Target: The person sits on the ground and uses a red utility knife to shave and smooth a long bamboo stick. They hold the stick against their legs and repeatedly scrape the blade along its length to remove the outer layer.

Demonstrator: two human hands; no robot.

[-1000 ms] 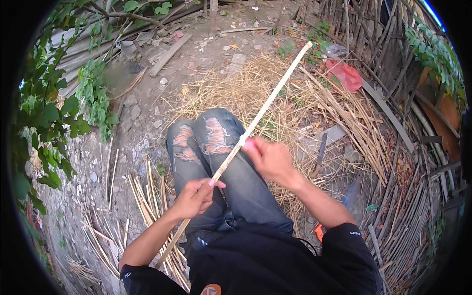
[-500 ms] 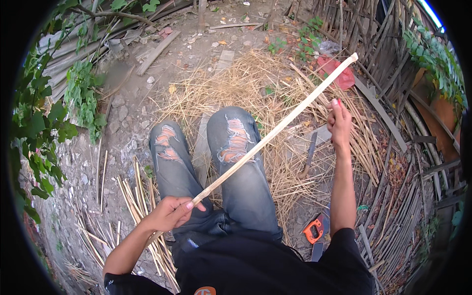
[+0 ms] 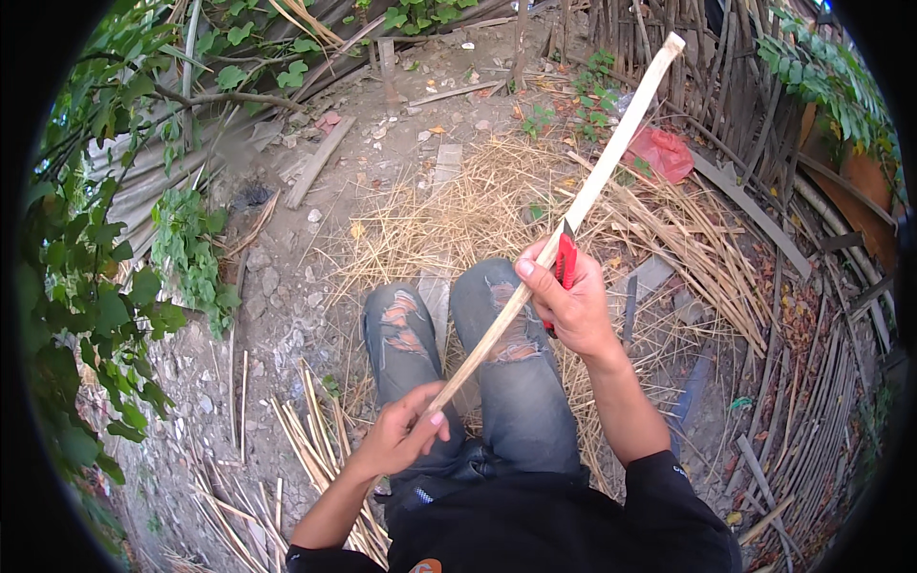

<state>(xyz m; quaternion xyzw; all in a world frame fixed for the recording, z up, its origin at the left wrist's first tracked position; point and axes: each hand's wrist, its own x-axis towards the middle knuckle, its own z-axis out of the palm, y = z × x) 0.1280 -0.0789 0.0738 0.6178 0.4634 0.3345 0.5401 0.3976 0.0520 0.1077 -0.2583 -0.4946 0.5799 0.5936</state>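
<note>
Seated person, knees in torn jeans (image 3: 497,344) at frame centre. A long pale stick (image 3: 573,205) runs on a diagonal from lower centre to the upper right of the frame, passing over the lap. Left hand (image 3: 399,435), lower centre-left, fingers curled around the stick's lower end. Right hand (image 3: 571,301), right of centre, fingers clamped on a red knife (image 3: 565,260) with the thumb lying against the stick; blade meets the stick at its middle. Straw (image 3: 478,210) spread over the ground above the knees. Bundle of split strips (image 3: 315,439) on the ground at lower left. Leafy vines (image 3: 105,286) along the left edge. Red bag (image 3: 661,153) at upper right, near the stick's far end.
</note>
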